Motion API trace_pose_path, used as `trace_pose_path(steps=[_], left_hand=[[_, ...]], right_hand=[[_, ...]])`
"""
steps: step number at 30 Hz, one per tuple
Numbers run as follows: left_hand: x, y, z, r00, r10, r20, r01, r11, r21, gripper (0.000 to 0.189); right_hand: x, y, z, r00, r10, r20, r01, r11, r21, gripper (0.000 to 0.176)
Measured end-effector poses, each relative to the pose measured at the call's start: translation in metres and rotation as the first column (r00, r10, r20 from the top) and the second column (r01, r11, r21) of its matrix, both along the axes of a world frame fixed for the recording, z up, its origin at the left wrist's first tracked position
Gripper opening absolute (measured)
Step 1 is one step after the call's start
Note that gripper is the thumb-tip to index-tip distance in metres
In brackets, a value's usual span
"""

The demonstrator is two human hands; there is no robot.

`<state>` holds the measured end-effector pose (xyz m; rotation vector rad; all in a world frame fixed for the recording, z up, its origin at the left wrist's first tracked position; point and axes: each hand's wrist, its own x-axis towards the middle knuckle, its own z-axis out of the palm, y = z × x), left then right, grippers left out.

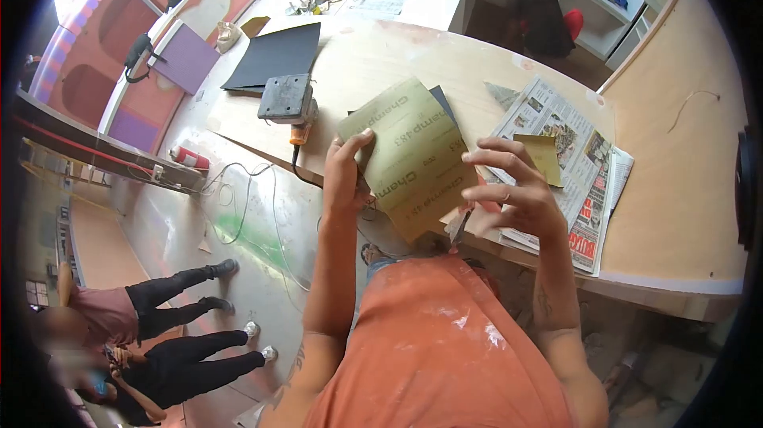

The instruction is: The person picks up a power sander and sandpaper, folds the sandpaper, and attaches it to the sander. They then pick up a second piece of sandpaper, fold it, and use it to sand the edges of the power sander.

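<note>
Left hand (347,174) pinches the left edge of the sandpaper sheet (413,158), thumb on the printed backing. Right hand (517,189) is at the sheet's right edge with fingers splayed; its thumb is hidden, so can't tell if it grips. The sheet is held in the air over the near edge of the plywood board (381,54), tilted, olive paper back facing up, dark grit side underneath.

Risk: with a one-sided pinch, the limp sheet could buckle, crease or slip out.

Beyond: orbital sander (288,98), flat square pad, orange cord. A small cut sandpaper piece (542,156) lies on newspaper (572,134). Matte black sheet (274,54) further back.
</note>
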<state>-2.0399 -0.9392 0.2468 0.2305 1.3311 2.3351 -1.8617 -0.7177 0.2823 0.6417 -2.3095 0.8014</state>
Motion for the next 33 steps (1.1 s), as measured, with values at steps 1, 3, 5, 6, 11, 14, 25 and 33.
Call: trace_pose_path(steps=[1, 3, 5, 6, 11, 14, 25, 33], left_hand=[[0.003, 0.001, -0.004, 0.996, -0.056, 0.073, 0.053, 0.998, 0.041, 0.037], [-0.001, -0.003, -0.021, 0.958, -0.204, 0.2, 0.183, 0.976, 0.117, 0.034], [0.008, 0.005, -0.019, 0.965, -0.142, 0.22, 0.128, 0.989, 0.076, 0.032], [0.012, 0.008, -0.019, 0.972, -0.099, 0.215, 0.097, 0.995, 0.022, 0.032], [0.031, 0.02, -0.019, 0.984, -0.09, -0.151, 0.057, 0.976, -0.212, 0.028], [0.045, 0.02, -0.015, 0.966, -0.219, -0.139, 0.19, 0.962, -0.195, 0.03], [0.092, 0.021, -0.034, 0.967, -0.255, 0.022, 0.25, 0.959, 0.131, 0.038], [0.109, 0.034, 0.005, 0.99, -0.084, -0.116, 0.07, 0.991, -0.116, 0.03]], right_hand=[[0.005, -0.005, 0.009, 0.994, -0.049, 0.094, 0.048, 0.999, 0.018, 0.047], [0.012, -0.01, 0.009, 0.977, -0.143, 0.159, 0.132, 0.988, 0.079, 0.035], [0.017, -0.005, -0.012, 0.98, -0.148, 0.136, 0.14, 0.988, 0.07, 0.034], [0.02, -0.004, -0.016, 0.981, -0.155, 0.116, 0.149, 0.987, 0.056, 0.034], [0.023, -0.012, 0.008, 0.892, -0.236, 0.386, 0.236, 0.97, 0.049, 0.021], [0.012, -0.017, -0.016, 0.825, -0.141, 0.547, 0.45, 0.749, -0.486, 0.024], [0.004, -0.04, -0.04, 0.866, -0.182, 0.466, 0.499, 0.359, -0.789, 0.03], [0.019, -0.043, -0.023, 0.88, -0.056, 0.472, 0.461, 0.336, -0.821, 0.031]])
